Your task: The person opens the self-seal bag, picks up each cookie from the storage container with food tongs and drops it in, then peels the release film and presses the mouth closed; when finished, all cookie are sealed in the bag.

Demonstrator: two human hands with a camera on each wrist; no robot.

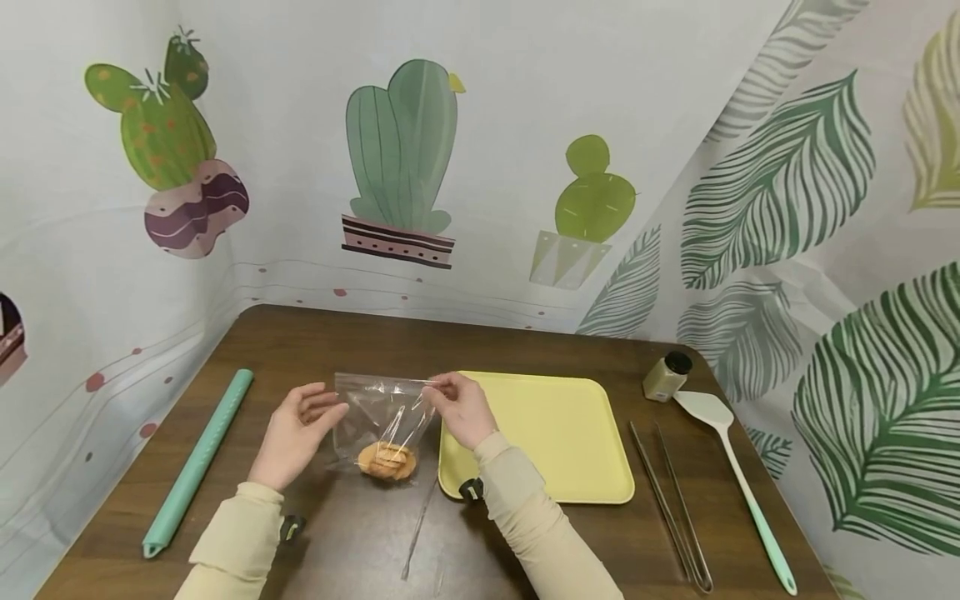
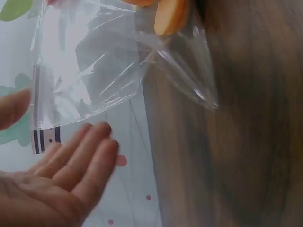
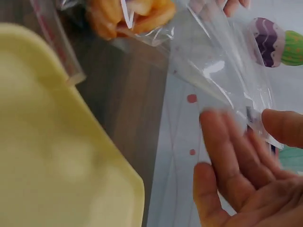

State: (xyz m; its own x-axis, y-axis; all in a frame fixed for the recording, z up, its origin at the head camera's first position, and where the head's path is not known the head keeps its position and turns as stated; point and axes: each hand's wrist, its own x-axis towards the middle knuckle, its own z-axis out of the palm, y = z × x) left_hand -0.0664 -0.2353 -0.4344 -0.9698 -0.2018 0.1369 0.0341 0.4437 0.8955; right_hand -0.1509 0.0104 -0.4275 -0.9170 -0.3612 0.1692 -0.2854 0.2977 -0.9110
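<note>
A clear plastic zip bag [image 1: 367,408] stands above the table with several round, golden-brown food pieces [image 1: 387,461] at its bottom; their exact kind cannot be told. My right hand [image 1: 467,410] pinches the bag's top right corner between thumb and fingers. Beside the upper left edge is my left hand [image 1: 300,429], its fingers loosely extended. In the left wrist view, the left hand [image 2: 71,179] has a gap between thumb and fingers, and the bag [image 2: 94,61] hangs just beyond the fingertips. The right wrist view shows the bag's corner at the right thumb [image 3: 284,126].
Right of the bag lies a yellow tray [image 1: 555,433], partly under my right forearm. A green rolling-pin-like stick [image 1: 198,462] lies at left. Metal tongs [image 1: 675,508], a spatula [image 1: 738,467] and a black-lidded jar [image 1: 666,377] are at right. A thin clear strip [image 1: 420,529] lies in front.
</note>
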